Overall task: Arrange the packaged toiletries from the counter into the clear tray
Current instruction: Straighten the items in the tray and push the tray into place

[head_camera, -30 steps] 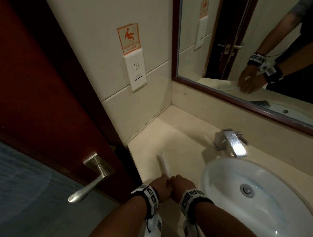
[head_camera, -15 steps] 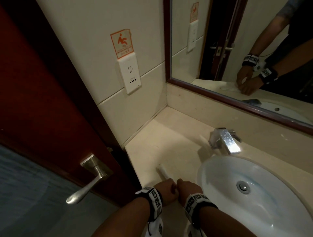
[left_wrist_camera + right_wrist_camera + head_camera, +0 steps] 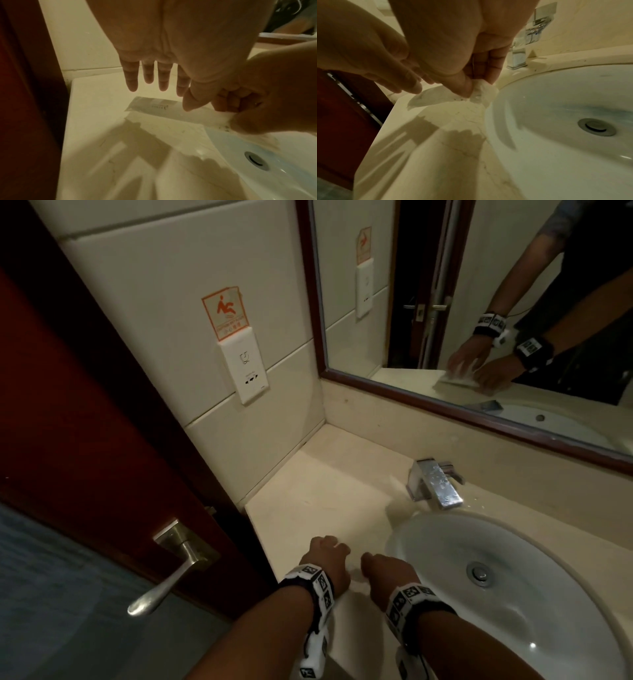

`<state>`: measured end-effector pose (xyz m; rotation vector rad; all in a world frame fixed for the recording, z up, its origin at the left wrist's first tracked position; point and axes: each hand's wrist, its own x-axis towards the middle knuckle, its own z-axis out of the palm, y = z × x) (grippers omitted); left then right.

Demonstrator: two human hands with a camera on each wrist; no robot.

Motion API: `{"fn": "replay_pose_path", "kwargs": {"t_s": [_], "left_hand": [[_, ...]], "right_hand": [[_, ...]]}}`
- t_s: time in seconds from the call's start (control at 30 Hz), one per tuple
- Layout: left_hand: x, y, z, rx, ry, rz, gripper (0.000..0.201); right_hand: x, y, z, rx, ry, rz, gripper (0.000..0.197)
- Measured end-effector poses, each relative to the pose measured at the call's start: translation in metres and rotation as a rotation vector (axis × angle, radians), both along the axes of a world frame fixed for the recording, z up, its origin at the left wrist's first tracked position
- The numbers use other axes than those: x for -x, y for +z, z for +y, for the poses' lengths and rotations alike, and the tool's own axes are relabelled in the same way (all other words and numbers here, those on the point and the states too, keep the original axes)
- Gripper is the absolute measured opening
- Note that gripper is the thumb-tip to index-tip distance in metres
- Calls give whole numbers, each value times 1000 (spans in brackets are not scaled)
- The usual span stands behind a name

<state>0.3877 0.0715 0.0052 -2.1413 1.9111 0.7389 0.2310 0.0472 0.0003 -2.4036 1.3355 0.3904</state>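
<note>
Nearest to the camera, both wrists come in over the front edge of the worktop point(image 3: 308, 501), side by side, just left of the sink point(image 3: 513, 594). The right hand point(image 3: 385, 571) has its fingers point(image 3: 488, 67) and thumb curled, pinching the crinkled end of a clear plastic sachet point(image 3: 154, 106). The left hand point(image 3: 325, 556) hovers just above the same sachet with its fingers point(image 3: 148, 73) straight and spread, holding nothing as far as the wrist views show.

The sachet lies flat on the worktop, directly under and just beyond the left fingertips. Its long axis runs roughly across the front of the worktop, from the sink rim toward the door point(image 3: 85, 422) side; the far end points away from the right hand. So the right hand already has it, and the left is near enough to support the free end.

In the head view the sachet is hidden behind both hands. Its print is too blurred to read, so I cannot say what toiletry it is. Farther back stand the tap point(image 3: 435, 484) and the mirror point(image 3: 479, 302). The clear tray shows in no view, so I cannot tell which way the sachet must travel.
</note>
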Motion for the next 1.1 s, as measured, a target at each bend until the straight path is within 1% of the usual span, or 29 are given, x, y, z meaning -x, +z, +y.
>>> {"fn": "replay_pose_path", "kwargs": {"t_s": [0.07, 0.13, 0.23, 0.37, 0.53, 0.7, 0.8, 0.87, 0.93, 1.03, 1.1], "left_hand": [[9, 0, -1, -46, -42, -47, 58], [25, 1, -3, -55, -90, -81, 58], [53, 8, -6, -70, -157, -119, 54], [103, 21, -12, -60, -200, -95, 45], [165, 34, -17, -18, -283, -106, 43], [225, 47, -18, -7, -395, -134, 38], [258, 57, -17, 23, -449, -118, 32], [279, 61, -15, 27, -480, -81, 37], [296, 60, -13, 17, -506, -42, 42], [331, 57, -6, 8, -531, -22, 38], [351, 54, -2, 1, -566, -24, 40]], "right_hand": [[15, 5, 1, 20, 19, -15, 29], [35, 9, 0, 33, 28, -27, 29], [69, 17, -2, 66, 11, -57, 27], [123, 30, 0, 101, -59, -62, 27], [184, 44, 9, 155, -149, -36, 25], [241, 52, 17, 176, -264, 13, 35], [272, 55, 24, 188, -326, 29, 34], [294, 56, 30, 197, -367, 43, 32], [312, 55, 37, 200, -394, 57, 31], [347, 52, 54, 182, -454, 57, 30], [365, 48, 64, 181, -476, 60, 30]]}}
